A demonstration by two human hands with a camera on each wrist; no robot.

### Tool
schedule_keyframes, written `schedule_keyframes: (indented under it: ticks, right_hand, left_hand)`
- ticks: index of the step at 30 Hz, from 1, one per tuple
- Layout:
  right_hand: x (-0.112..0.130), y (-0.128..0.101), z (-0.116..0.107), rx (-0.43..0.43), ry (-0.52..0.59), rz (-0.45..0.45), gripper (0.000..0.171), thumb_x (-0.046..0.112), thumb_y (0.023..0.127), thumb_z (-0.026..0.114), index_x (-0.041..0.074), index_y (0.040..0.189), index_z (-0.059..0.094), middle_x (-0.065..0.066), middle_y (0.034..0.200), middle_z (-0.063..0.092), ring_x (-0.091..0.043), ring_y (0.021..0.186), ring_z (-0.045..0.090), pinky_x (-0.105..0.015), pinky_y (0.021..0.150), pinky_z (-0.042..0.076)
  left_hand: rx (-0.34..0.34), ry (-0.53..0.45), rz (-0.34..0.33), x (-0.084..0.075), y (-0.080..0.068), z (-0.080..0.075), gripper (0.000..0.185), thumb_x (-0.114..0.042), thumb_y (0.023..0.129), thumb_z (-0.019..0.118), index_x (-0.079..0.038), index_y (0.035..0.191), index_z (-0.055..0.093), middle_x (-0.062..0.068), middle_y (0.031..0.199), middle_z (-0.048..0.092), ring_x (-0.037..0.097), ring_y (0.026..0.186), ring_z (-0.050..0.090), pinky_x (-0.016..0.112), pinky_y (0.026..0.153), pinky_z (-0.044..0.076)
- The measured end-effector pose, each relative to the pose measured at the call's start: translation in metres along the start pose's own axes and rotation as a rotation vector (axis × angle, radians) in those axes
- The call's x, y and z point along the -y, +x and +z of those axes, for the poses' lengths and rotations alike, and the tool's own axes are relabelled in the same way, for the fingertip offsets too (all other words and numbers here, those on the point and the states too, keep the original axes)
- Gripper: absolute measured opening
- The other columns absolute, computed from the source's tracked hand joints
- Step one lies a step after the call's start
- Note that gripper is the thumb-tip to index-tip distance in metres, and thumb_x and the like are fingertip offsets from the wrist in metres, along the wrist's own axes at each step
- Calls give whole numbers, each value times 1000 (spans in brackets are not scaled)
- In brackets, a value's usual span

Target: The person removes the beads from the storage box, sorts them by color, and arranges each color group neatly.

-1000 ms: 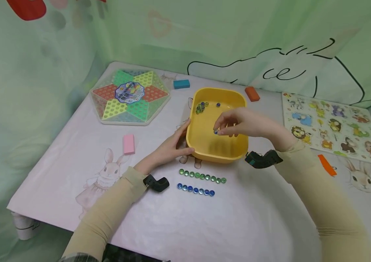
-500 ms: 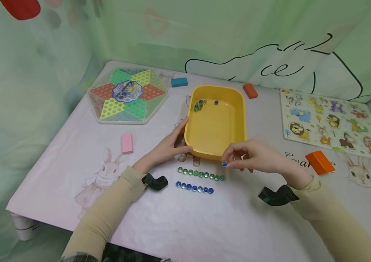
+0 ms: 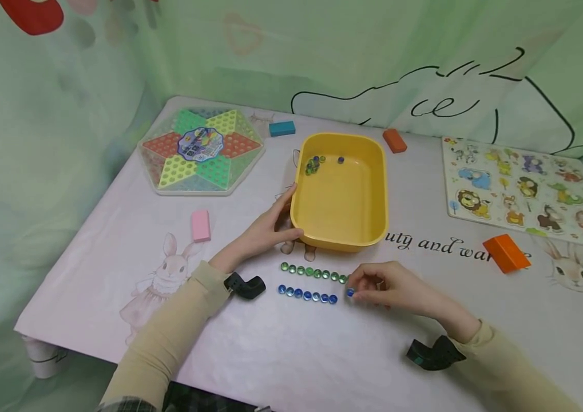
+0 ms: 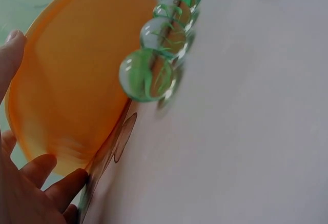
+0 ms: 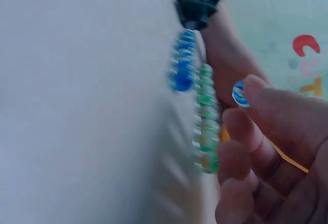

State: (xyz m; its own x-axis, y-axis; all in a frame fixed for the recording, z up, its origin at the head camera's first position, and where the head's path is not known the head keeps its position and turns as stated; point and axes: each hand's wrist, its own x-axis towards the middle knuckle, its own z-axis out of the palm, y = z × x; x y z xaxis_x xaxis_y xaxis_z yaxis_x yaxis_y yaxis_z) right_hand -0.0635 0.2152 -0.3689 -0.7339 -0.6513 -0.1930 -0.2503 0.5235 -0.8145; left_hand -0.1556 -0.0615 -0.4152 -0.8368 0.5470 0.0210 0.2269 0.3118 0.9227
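My right hand [image 3: 373,286] pinches a blue marble [image 3: 350,293] just right of the end of a row of several blue marbles [image 3: 306,295] on the table. The right wrist view shows that marble [image 5: 239,94] at my fingertips [image 5: 256,88] above the blue row [image 5: 182,65]. A row of several green marbles [image 3: 314,273] lies just behind it, close in the left wrist view [image 4: 148,75]. My left hand [image 3: 270,226] holds the left wall of the yellow tub [image 3: 368,229], thumb on its rim. Several marbles [image 3: 317,164] lie in the tub's far corner.
A hexagonal Chinese checkers board [image 3: 201,151] sits at the back left, an animal puzzle board [image 3: 523,189] at the right. Small blocks lie around: pink [image 3: 201,225], teal [image 3: 282,127], two orange [image 3: 506,253] [image 3: 394,141]. A green curtain rises behind the table.
My right hand lifted a blue marble out of the tub, carried it toward me over the front rim, and lowered it to the right end of the blue row. The left hand stayed.
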Motion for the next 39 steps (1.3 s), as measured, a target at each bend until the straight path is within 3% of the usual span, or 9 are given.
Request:
schedule_keyframes:
  ticks: [6,9,15,22,28,34,39]
  right_hand:
    - [-7,-2,19,-99,-57,-10,11,19,83,69,14,93,66,9,71,57,-2,63,48,-18,54,41]
    - [-7,-2,25,-125,-105,10,11,20,83,69,16,92,65,10,70,54,-1,61,45,-18,53,39]
    - [-4,-2,27,-123,-153,58,10,22,82,69,17,91,66,11,68,51,-1,59,43,-17,52,37]
    - [-1,-1,28,-121,-215,83,11,23,81,70,18,90,67,12,68,51,-1,60,43,-17,53,37]
    - [1,-2,25,-110,-189,83,14,26,82,70,17,92,67,11,69,52,-1,61,45,-17,54,38]
    - [13,-1,4,-40,-157,26,16,22,83,68,13,96,68,9,74,60,-2,64,48,-18,57,42]
    - [36,9,-28,162,-231,-26,17,26,86,65,15,98,67,13,80,60,-3,68,50,-20,60,44]
  left_hand:
    - [12,-16,-10,-1,3,0,88,-19,88,63,-26,150,1,7,153,23,21,140,21,39,115,16]
    - [11,-16,-13,-2,3,-1,88,-21,88,64,-27,150,1,8,152,26,20,140,23,38,115,16]
    - [4,-22,25,0,2,-1,87,-34,86,64,-37,148,2,4,151,28,15,139,25,37,114,18]
    - [16,-49,58,-2,1,-1,88,-25,87,64,-29,150,2,5,152,25,15,139,25,37,114,20]
    - [19,-50,52,-1,1,-1,87,-25,87,64,-31,149,2,5,152,26,15,138,25,37,114,20]
    - [24,-46,24,-4,0,-1,87,-22,88,63,-29,149,1,5,152,25,16,139,24,36,114,19]
    - [33,-51,13,-23,-8,-5,86,-17,88,62,-17,150,2,13,153,22,25,140,23,39,114,18]
